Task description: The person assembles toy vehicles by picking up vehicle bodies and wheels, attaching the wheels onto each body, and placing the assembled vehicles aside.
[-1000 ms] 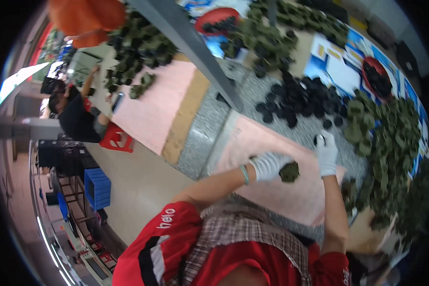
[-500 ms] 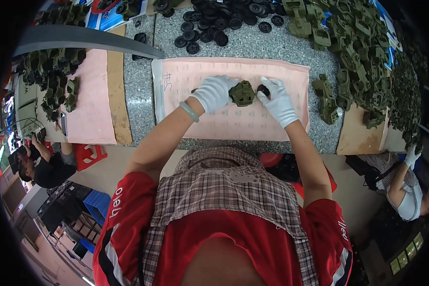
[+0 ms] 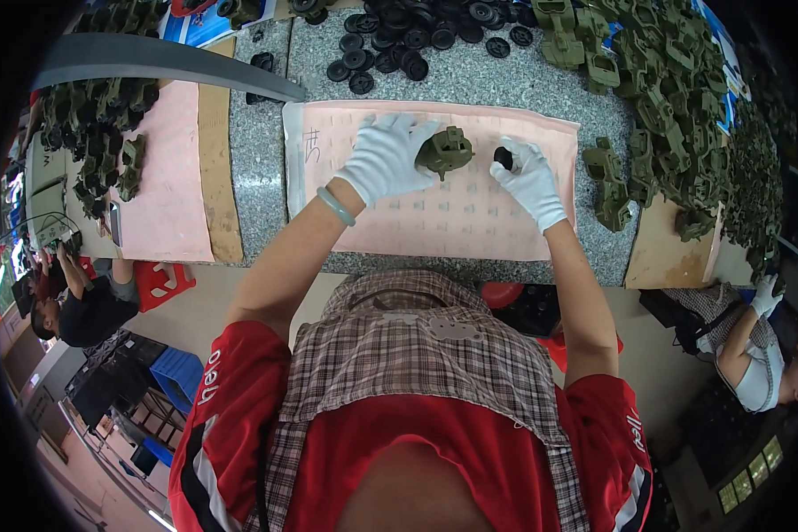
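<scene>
Above the pink sheet (image 3: 470, 226), my gloved left hand (image 3: 383, 161) grips a dark green plastic toy vehicle body (image 3: 448, 149) at its left side. The fingers of that hand lie behind the body, and the thumb is partly hidden. A small black wheel (image 3: 503, 158) is pinched between the thumb and fingers of my gloved right hand (image 3: 532, 184). The wheel and the body are a short gap apart. A pile of loose black wheels (image 3: 408, 35) lies on the grey speckled table (image 3: 505, 75) beyond the sheet.
Many green vehicle bodies (image 3: 661, 97) are heaped at the right. More assembled-looking pieces (image 3: 106, 133) stand at the left beyond a grey curved bar (image 3: 168, 66). A co-worker's gloved hand (image 3: 767, 294) is at the far right; another person (image 3: 80, 306) sits at the left.
My left hand has shifted slightly left and turned, tilting the vehicle body. My right hand, with the wheel, has moved right, widening the gap between wheel and body.
</scene>
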### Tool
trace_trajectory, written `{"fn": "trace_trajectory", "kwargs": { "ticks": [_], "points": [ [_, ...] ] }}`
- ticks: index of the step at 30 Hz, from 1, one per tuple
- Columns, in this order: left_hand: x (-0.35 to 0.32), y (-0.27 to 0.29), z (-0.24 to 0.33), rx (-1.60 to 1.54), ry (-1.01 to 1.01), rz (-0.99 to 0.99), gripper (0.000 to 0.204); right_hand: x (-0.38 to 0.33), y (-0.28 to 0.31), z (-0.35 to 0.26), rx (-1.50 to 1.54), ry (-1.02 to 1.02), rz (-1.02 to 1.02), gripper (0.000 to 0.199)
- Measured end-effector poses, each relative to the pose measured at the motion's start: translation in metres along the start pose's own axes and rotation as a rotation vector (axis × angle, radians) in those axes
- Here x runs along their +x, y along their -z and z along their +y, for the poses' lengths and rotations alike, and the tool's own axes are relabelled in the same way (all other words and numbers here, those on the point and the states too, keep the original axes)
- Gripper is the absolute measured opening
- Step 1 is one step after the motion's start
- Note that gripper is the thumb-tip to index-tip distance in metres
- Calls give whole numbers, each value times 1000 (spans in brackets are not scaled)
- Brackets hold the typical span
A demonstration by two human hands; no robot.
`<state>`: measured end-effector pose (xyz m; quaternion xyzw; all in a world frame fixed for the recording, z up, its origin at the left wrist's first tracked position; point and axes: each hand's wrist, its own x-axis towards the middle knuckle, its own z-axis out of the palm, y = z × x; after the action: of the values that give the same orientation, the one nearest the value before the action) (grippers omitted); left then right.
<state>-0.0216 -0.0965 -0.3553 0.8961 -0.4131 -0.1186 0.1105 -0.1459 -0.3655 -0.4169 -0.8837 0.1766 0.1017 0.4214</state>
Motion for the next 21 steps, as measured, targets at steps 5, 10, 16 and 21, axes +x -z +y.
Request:
{"fn": "trace_trajectory", "kwargs": {
  "ticks": [5, 10, 16, 21],
  "points": [
    [-13, -38, -9, -53, 256, -125, 45, -3, 6, -21, 37, 156, 29, 52],
    [-13, -50, 4, 21, 103, -152, 37, -4, 23, -52, -72, 263, -34, 53],
    [-15, -50, 5, -34, 97, -110, 32, 8, 27, -91, -402, 512, -252, 54],
    [-17, -58, 4, -43, 103, -60, 29, 21, 26, -103, -603, 693, -403, 53]
  ]
}}
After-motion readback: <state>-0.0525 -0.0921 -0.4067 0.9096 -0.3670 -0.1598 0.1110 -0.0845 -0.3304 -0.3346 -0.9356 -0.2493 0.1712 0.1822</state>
